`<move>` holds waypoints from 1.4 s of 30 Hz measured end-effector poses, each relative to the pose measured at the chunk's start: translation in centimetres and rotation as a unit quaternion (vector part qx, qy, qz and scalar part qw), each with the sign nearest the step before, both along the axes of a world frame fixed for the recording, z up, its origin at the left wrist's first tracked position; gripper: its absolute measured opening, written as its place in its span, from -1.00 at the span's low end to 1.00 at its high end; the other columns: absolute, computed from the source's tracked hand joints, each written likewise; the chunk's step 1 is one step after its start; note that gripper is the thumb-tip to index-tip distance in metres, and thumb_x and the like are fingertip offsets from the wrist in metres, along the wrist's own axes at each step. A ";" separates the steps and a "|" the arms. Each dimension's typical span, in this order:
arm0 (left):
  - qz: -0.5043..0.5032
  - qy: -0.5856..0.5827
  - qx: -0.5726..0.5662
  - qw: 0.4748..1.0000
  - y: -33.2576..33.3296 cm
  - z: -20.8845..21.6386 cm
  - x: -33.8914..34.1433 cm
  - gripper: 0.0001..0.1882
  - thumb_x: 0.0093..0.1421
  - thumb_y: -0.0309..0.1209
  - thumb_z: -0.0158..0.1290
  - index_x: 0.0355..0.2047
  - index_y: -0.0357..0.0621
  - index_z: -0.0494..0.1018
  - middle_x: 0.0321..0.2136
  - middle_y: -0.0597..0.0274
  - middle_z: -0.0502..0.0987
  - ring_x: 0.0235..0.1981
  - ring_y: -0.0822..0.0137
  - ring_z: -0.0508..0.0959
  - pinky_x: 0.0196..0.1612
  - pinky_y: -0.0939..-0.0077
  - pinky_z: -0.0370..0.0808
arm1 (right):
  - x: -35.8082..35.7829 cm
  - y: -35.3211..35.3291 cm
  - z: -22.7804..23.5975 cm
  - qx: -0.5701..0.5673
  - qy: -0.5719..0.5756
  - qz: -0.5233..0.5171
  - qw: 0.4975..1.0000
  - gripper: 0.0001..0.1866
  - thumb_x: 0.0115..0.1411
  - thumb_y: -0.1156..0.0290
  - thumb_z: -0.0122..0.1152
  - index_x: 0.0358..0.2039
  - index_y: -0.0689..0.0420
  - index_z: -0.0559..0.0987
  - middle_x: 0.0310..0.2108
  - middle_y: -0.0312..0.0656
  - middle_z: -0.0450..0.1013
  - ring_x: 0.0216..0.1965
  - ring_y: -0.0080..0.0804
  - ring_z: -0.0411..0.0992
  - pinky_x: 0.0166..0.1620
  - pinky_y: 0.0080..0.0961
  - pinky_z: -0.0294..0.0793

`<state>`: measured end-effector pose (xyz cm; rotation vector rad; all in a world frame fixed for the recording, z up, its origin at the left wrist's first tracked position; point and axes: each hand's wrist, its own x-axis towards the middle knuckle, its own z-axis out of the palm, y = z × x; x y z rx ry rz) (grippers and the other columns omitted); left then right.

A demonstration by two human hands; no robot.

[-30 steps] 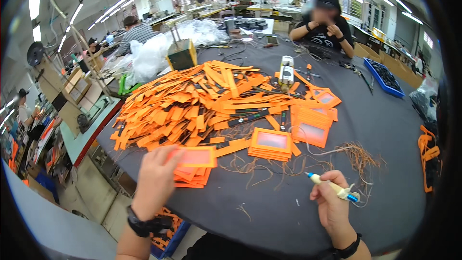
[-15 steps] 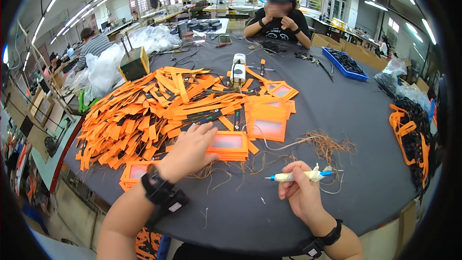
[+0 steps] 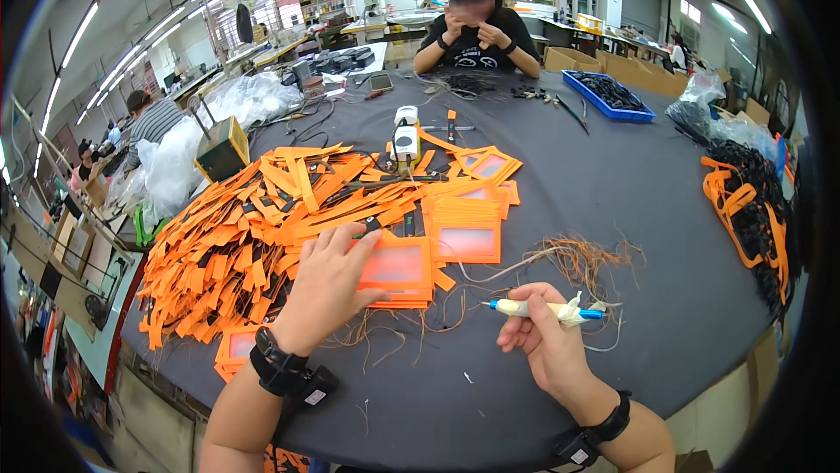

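My left hand [image 3: 331, 279] has its fingers spread at the left edge of a stack of orange rectangular pieces with clear windows [image 3: 398, 265]. Its thumb reaches the lower left corner of the top piece, and the fingertips lie by its upper left corner. In my right hand [image 3: 549, 342] is a pen-shaped tool [image 3: 516, 308], blue with cream wrapping and a thin metal tip pointing left. My fingers close round it, over the dark cloth. A thin pale cord [image 3: 490, 278] curves between the stacks and the right hand.
A big heap of orange and black strips [image 3: 236, 250] lies left. Behind my stack are more windowed pieces [image 3: 468, 219] and a white power strip [image 3: 406, 136]. Loose threads [image 3: 591, 259] lie right. Across the table sits a person [image 3: 477, 27], with a blue tray [image 3: 608, 97] nearby.
My left hand has come down against the left edge of the stack, its thumb now at the top piece's corner. The right hand still holds the tool. The whole view has shifted slightly.
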<state>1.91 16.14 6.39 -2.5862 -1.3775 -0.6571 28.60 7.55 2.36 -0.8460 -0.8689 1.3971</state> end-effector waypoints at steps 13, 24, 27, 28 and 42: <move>-0.134 -0.562 -0.487 0.655 -1.7 -3.1 0.0 -0.49 0.22 -0.29 0.04 0.10 -0.31 0.23 -0.11 0.02 0.45 -0.11 0.21 0.48 -0.10 0.39 0.44 | -0.9 1.1 -1.7 0.040 -0.022 -0.010 0.999 -0.69 0.33 0.25 -0.04 -0.06 0.21 0.37 -0.35 -0.12 0.49 -0.35 -0.41 0.51 -0.29 -0.53 0.52; -0.202 -0.441 -0.739 0.467 -5.4 -5.3 3.4 -0.59 0.36 -0.29 -0.18 0.14 -0.24 0.21 -0.01 0.02 0.45 -0.02 0.32 0.49 -0.09 0.50 0.46 | -1.6 0.7 -1.7 0.117 -0.124 0.004 0.985 -0.55 0.12 0.66 0.19 -0.03 0.19 0.24 -0.27 -0.17 0.44 -0.33 -0.62 0.42 -0.25 -0.72 0.45; -0.190 -0.423 -0.742 0.485 -5.5 -5.3 3.9 -0.61 0.36 -0.29 -0.17 0.12 -0.22 0.25 -0.04 0.06 0.47 -0.05 0.39 0.49 -0.13 0.56 0.46 | -1.6 0.8 -2.3 0.134 -0.127 0.004 0.983 -0.56 0.11 0.68 0.19 -0.05 0.18 0.24 -0.34 -0.23 0.41 -0.38 -0.66 0.39 -0.29 -0.73 0.43; -0.185 -0.420 -0.740 0.492 -5.6 -5.3 3.8 -0.61 0.36 -0.29 -0.16 0.11 -0.22 0.27 -0.06 0.08 0.48 -0.07 0.42 0.49 -0.14 0.58 0.46 | -1.6 0.7 -2.2 0.127 -0.129 0.003 0.983 -0.56 0.10 0.69 0.18 -0.05 0.18 0.24 -0.35 -0.25 0.40 -0.39 -0.66 0.38 -0.29 -0.74 0.43; -0.121 -0.458 -0.607 0.638 -5.9 -4.7 3.8 -0.69 0.27 -0.41 -0.04 0.01 -0.17 0.40 -0.55 0.43 0.43 -0.52 0.64 0.44 -0.38 0.73 0.40 | -0.1 1.2 -1.5 0.134 -0.087 -0.025 0.987 -0.56 0.36 0.12 -0.14 0.01 0.25 0.38 -0.38 -0.14 0.47 -0.40 -0.46 0.43 -0.26 -0.53 0.45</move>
